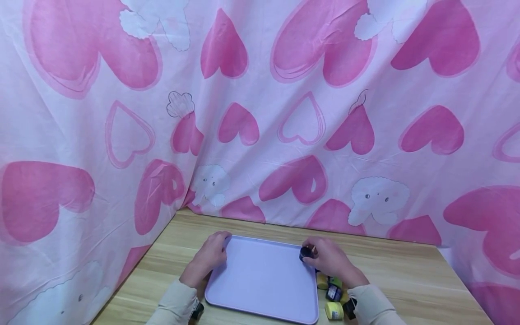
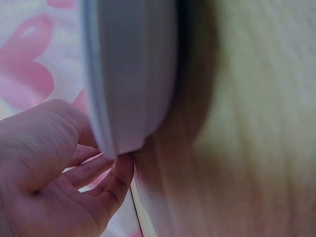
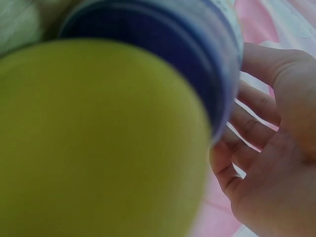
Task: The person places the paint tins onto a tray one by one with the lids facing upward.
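Observation:
A pale lilac rectangular tray [image 1: 264,280] lies on the wooden table. My left hand [image 1: 214,253] grips its far left corner; in the left wrist view, the fingers of that hand [image 2: 54,173] curl at the tray's rim [image 2: 131,74] and the thumb goes behind it. At the far right corner, my right hand [image 1: 327,257] holds a small black round tub [image 1: 306,253] between thumb and fingers, over the tray's edge. In the right wrist view, nearby tubs hide what the right hand [image 3: 281,138] holds.
Several small tubs crowd the tray's right side below my right forearm: an orange-yellow tub [image 1: 322,280], a dark blue tub [image 1: 334,292], a green-topped one [image 1: 335,282] and a yellow tub [image 1: 334,311]. A pink heart-print curtain [image 1: 292,180] hangs behind the wooden table [image 1: 422,280] and to its left.

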Available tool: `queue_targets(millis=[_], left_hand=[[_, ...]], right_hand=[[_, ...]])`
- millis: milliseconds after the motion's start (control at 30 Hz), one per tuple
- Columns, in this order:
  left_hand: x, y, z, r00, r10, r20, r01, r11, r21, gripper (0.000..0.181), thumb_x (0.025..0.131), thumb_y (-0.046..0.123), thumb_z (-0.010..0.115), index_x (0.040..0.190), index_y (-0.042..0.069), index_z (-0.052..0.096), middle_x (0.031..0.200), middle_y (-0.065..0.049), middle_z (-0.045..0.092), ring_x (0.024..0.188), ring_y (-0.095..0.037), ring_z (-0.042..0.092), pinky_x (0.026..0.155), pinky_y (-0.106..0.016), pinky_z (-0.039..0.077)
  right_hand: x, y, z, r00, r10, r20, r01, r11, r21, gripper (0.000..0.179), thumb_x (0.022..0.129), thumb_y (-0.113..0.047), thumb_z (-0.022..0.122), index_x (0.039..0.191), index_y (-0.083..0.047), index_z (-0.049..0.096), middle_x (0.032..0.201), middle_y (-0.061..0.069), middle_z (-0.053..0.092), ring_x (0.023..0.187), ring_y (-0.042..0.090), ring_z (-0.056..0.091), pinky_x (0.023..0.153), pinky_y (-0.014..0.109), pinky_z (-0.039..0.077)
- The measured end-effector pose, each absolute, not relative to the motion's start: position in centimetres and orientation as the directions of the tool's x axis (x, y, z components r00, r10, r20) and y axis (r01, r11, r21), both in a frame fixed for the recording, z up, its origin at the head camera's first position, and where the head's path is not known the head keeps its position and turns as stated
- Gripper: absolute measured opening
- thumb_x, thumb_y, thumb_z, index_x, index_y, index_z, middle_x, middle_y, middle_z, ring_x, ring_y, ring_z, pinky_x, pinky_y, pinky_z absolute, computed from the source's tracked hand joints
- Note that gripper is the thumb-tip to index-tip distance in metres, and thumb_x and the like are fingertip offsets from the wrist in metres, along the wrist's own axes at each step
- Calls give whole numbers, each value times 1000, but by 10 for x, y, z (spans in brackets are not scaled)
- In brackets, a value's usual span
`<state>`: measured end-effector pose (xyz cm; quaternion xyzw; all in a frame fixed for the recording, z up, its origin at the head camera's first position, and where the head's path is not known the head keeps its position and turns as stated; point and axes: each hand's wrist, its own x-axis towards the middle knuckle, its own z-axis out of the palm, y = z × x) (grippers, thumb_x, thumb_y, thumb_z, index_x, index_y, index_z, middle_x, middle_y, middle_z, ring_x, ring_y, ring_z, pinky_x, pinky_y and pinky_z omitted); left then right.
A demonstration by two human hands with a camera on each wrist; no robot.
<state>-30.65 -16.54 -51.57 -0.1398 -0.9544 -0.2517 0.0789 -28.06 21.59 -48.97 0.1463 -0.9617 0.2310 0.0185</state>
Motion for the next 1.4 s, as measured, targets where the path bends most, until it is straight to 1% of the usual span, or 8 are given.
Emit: queue_targets(millis=[267,433,600,867,967,1100,1300,1400], left_hand=[[-307,-164,-515,-949,222,222,303,832,464,42,86,-12,72,128,-6,69,124,-24,73,118,-38,71,100,-52,60],[-306,-163,-514,-954,217,205,291,833,471,42,88,-11,73,129,-5,69,125,-24,72,120,-38,71,101,-52,61],[-305,-164,-512,-953,222,207,296,827,478,43,86,-13,72,129,-6,68,125,-25,72,119,-39,71,100,-52,61],[-305,-165,-512,-958,215,191,283,827,486,45,86,-13,71,130,-6,68,127,-25,71,121,-39,70,101,-52,60],[-305,-166,-512,-956,216,199,287,829,480,44,86,-13,70,130,-7,68,126,-25,72,121,-40,70,101,-52,60],[-304,-166,-512,-954,220,203,293,827,480,44,86,-14,69,129,-7,68,125,-25,72,120,-40,70,101,-52,60],[-304,-165,-513,-955,223,196,293,819,493,43,87,-14,69,129,-7,68,126,-25,72,120,-39,70,101,-52,60],[-305,-165,-513,-954,229,194,296,815,498,42,87,-14,70,129,-7,68,126,-25,71,120,-38,70,100,-52,61]], right_hand=[[-279,224,-489,-961,-266,78,-269,826,-495,46,91,-35,88,130,-16,74,110,0,75,98,14,70,85,40,62],[-277,239,-485,-982,-184,36,-175,827,-535,42,98,-38,81,134,-19,73,118,1,74,106,18,71,90,46,63],[-277,259,-479,-988,-153,36,-149,843,-517,36,102,-33,77,134,-17,73,118,1,75,106,19,68,89,46,62],[-277,281,-478,-992,-124,-37,-82,822,-563,27,100,-17,77,126,-11,76,105,1,75,90,16,67,72,33,61],[-278,287,-482,-988,-154,-31,-110,818,-564,24,99,-15,78,122,-9,76,101,0,75,87,14,67,69,31,60],[-279,292,-490,-987,-159,-38,-111,822,-559,20,98,-17,79,117,-12,78,98,-3,74,85,13,66,71,30,60],[-281,295,-497,-983,-180,-27,-134,818,-559,25,99,-18,78,124,-15,78,101,-3,75,88,13,65,71,29,58],[-280,295,-498,-976,-215,-14,-170,808,-564,23,101,-15,75,123,-17,79,104,-3,77,89,13,65,71,27,57]])
